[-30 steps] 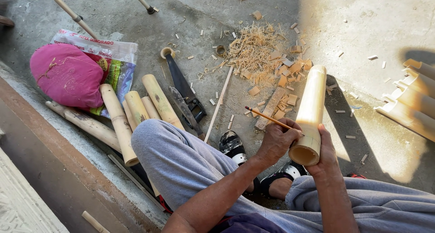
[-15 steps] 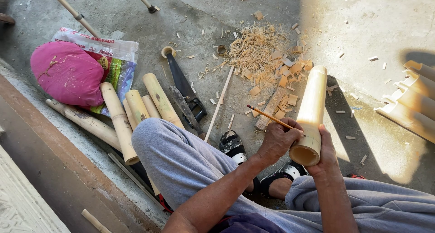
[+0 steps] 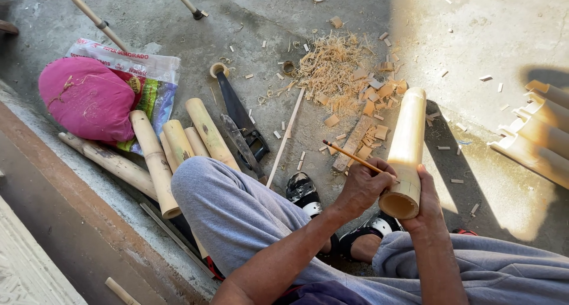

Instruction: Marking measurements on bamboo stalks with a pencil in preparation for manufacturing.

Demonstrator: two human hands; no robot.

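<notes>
My right hand grips the near end of a pale bamboo tube, which slants up and away from me over the concrete floor. My left hand holds a thin orange pencil, with its tip against the tube's near end, just above the cut rim. I sit with my grey-trousered knees raised, and my sandalled feet rest on the floor below my hands.
Several cut bamboo lengths lie left of my knee. A black-handled saw, a thin stick and a heap of shavings and chips lie ahead. A pink bundle sits on a printed sack. More split bamboo lies at right.
</notes>
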